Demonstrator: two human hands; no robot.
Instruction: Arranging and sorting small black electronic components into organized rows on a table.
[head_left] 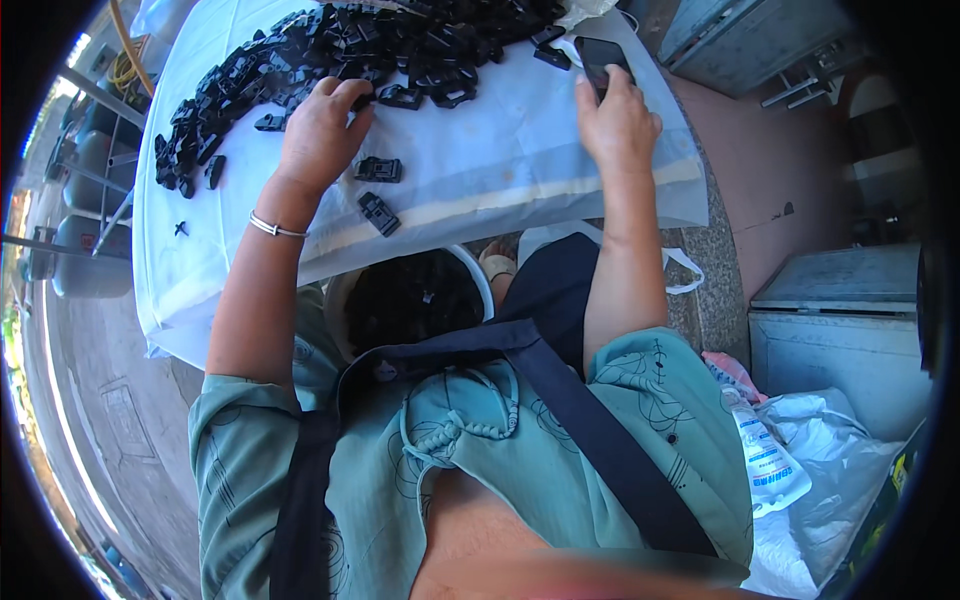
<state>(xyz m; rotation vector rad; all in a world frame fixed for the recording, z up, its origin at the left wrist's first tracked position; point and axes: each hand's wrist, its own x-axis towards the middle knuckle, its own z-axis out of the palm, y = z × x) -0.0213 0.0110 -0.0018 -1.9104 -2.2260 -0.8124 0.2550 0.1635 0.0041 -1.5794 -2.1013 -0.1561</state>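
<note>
A heap of black plastic buckles (340, 45) spreads over the far side of the white-covered table (480, 150). My left hand (325, 135), with a silver bangle on its wrist, is at the heap's near edge. Its thumb and fingers curl around a black buckle (364, 99), partly hidden by them. Two more buckles, one upper (378, 169) and one lower (379, 213), lie apart from the heap, nearer to me. At the far right, my right hand (618, 120) grips a dark smartphone (598, 55) by its sides, low over the tabletop.
Below the table's near edge, a white bucket (478, 268) holds many dark pieces. Metal cabinets (835, 340) stand at the right, with white plastic bags (810, 440) beside me. Grey tanks and metal tubes (95, 240) are at the left.
</note>
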